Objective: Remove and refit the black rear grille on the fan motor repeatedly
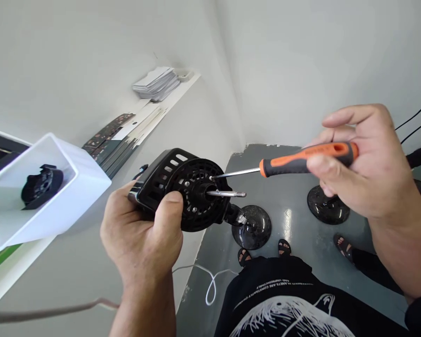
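Note:
My left hand [147,229] is wrapped round the black housing of a fan motor [196,196], thumb pressed on its front rim. From the centre of the motor a metal shaft [228,193] with a threaded end sticks out to the right. Several small screws sit in the round face around the shaft. An orange and black screwdriver [287,159] lies in the grip of my right hand [368,164], held between thumb and fingers. Its tip meets a screw [211,178] on the upper right of the motor face.
A white bin [87,164] with a black plastic part [44,185] inside stands at left. The wall ledge carries a stack of papers [156,84] and flat dark sheets [115,145]. Round black bases [257,229] stand on the floor; another person's foot [344,245] shows at right.

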Motion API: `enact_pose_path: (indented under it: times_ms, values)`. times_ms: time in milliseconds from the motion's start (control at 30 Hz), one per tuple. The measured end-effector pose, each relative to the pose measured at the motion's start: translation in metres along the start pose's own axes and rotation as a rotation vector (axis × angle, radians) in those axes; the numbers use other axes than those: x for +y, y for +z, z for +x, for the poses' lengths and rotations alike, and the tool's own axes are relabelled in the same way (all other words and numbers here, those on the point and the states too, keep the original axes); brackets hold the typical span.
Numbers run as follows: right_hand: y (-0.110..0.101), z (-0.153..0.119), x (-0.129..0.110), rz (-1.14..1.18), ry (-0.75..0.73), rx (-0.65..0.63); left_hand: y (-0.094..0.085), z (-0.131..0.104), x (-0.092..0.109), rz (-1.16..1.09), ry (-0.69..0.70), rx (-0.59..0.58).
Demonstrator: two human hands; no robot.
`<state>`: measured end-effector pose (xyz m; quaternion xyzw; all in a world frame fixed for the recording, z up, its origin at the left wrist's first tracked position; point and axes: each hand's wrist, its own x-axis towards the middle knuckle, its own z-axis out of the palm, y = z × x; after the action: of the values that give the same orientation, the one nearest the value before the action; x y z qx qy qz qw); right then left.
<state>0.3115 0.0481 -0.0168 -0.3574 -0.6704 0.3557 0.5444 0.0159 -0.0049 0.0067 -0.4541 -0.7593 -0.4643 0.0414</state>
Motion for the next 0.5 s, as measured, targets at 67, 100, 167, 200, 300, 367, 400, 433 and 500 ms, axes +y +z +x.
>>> enact_pose_path:
  times_ms: [67, 100, 167, 200, 300, 367, 400, 433, 500]
  values:
    - [-0.002, -0.001, 0.003, -0.046, 0.099, 0.024, 0.0, 0.0, 0.0, 0.009, -0.006, -0.001]
    - [-0.003, -0.003, 0.004, -0.05, 0.104, -0.017, 0.001, 0.0, 0.0, 0.014, -0.01, -0.002]
    - [-0.004, -0.005, 0.003, -0.037, 0.006, -0.144, 0.002, 0.001, 0.001, 0.014, -0.013, -0.002]
    - [-0.005, -0.005, 0.002, -0.03, -0.065, -0.192, 0.002, 0.001, 0.001, 0.012, -0.016, 0.0]
    - [-0.003, 0.0, -0.001, -0.087, -0.134, -0.13, 0.001, 0.001, 0.001, 0.015, -0.01, -0.011]
    - [-0.004, 0.006, -0.002, -0.145, -0.022, -0.034, -0.001, 0.001, 0.0, 0.035, -0.005, -0.017]
    - [-0.005, 0.007, -0.002, -0.165, 0.022, -0.033, -0.001, 0.001, -0.002, 0.046, -0.003, -0.012]
    - [-0.007, 0.008, -0.002, -0.177, 0.037, -0.073, -0.002, 0.001, -0.003, 0.053, -0.007, -0.007]
    - [-0.012, 0.008, -0.005, -0.171, -0.022, -0.225, -0.004, 0.001, -0.006, 0.045, -0.013, 0.013]
